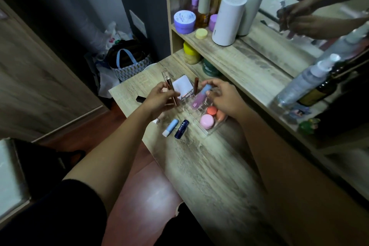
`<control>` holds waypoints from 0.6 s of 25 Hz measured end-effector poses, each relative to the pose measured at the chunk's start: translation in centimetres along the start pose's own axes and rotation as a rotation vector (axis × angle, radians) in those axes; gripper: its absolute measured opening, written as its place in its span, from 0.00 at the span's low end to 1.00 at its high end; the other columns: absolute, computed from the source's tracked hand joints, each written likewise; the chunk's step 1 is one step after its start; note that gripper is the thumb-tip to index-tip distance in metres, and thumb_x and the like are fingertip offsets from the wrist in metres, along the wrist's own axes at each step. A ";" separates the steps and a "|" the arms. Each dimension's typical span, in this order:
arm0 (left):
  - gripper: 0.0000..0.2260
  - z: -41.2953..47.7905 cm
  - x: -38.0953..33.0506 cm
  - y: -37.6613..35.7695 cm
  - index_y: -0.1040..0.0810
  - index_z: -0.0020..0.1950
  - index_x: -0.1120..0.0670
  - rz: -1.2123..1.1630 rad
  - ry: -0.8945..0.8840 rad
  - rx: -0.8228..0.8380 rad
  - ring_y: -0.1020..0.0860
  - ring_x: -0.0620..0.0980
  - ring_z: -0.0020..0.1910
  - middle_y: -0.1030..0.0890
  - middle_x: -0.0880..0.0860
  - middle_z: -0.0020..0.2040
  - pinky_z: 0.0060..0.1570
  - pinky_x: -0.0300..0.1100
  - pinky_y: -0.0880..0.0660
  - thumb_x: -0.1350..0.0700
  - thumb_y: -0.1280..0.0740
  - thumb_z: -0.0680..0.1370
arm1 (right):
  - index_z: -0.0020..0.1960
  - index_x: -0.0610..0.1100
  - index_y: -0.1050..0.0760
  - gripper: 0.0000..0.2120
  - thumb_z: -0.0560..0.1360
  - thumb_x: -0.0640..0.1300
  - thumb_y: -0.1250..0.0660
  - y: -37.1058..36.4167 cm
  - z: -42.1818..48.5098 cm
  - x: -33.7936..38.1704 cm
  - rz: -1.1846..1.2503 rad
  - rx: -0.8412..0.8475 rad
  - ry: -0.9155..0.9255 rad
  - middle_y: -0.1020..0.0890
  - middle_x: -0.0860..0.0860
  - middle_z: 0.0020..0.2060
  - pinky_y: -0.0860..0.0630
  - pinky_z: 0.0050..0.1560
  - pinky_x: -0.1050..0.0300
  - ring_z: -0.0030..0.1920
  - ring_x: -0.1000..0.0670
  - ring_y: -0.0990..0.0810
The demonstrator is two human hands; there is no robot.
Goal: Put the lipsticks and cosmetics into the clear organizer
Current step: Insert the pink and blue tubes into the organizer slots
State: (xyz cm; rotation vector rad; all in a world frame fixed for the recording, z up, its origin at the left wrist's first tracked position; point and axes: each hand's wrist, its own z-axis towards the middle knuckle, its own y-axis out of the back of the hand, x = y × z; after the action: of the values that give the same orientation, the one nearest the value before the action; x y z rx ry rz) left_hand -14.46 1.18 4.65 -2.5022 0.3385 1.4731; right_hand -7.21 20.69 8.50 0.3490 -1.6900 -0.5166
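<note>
The clear organizer (207,130) sits on the wooden vanity top, holding a pink round jar (206,121), an orange jar (211,110) and a brown lip tube (195,85) standing upright. My right hand (223,97) grips a purple lip gloss with a blue cap (199,97), tilted over the organizer's slots. My left hand (159,98) holds a slim rose-gold lip tube with a clear end (169,87) just left of the organizer. A light blue lip balm (170,127) and a dark blue Nivea stick (181,128) lie on the table in front.
A black lipstick (140,98) lies at the table's left edge. A white compact (182,85) sits behind the organizer. The shelf above carries jars, bottles and two white cylinders (228,19). Spray bottles (305,81) stand at right by the mirror. Bags sit on the floor at left.
</note>
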 end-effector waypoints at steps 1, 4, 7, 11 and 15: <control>0.09 0.2 -0.2 -0.6 0.29 0.40 0.51 0.034 -0.023 0.013 0.22 0.50 0.36 0.20 0.56 0.40 0.39 0.40 0.25 0.62 0.33 0.74 | 0.59 0.43 0.24 0.15 0.75 0.32 0.38 0.4 -0.2 -0.2 0.014 -0.025 -0.008 0.18 0.44 0.55 0.23 0.54 0.58 0.48 0.48 0.19; 0.07 0.9 -0.3 -1.9 0.26 0.41 0.49 0.121 -0.102 0.017 0.24 0.48 0.38 0.23 0.51 0.39 0.39 0.39 0.29 0.60 0.31 0.74 | 0.62 0.43 0.25 0.17 0.76 0.32 0.39 1.0 -0.5 -0.9 0.038 -0.089 -0.009 0.19 0.45 0.58 0.26 0.54 0.61 0.50 0.53 0.21; 0.08 1.8 -0.2 -2.5 0.22 0.48 0.54 0.249 -0.194 -0.053 0.25 0.52 0.40 0.24 0.54 0.38 0.43 0.46 0.26 0.61 0.28 0.71 | 0.62 0.43 0.25 0.17 0.76 0.32 0.38 1.1 -0.3 -1.3 0.018 -0.160 -0.008 0.20 0.47 0.60 0.30 0.57 0.63 0.55 0.55 0.24; 0.17 2.4 0.1 -3.0 0.24 0.54 0.56 0.440 -0.220 -0.212 0.21 0.53 0.46 0.18 0.57 0.48 0.52 0.50 0.23 0.59 0.26 0.68 | 0.63 0.42 0.26 0.18 0.75 0.31 0.39 0.3 0.2 -2.2 -0.024 -0.194 -0.016 0.21 0.44 0.59 0.27 0.59 0.60 0.57 0.51 0.23; 0.18 2.8 0.3 -3.3 0.25 0.57 0.55 0.599 -0.235 -0.233 0.20 0.57 0.54 0.17 0.57 0.52 0.58 0.53 0.24 0.54 0.27 0.70 | 0.61 0.42 0.25 0.17 0.75 0.30 0.40 -0.6 0.4 -3.0 -0.066 -0.221 -0.014 0.21 0.42 0.58 0.22 0.60 0.51 0.55 0.47 0.21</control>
State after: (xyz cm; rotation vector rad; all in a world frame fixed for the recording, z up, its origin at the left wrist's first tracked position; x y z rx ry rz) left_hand -15.60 5.08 3.27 -2.4768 0.9894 2.1081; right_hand -7.06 21.77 5.60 0.2418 -1.6206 -0.7491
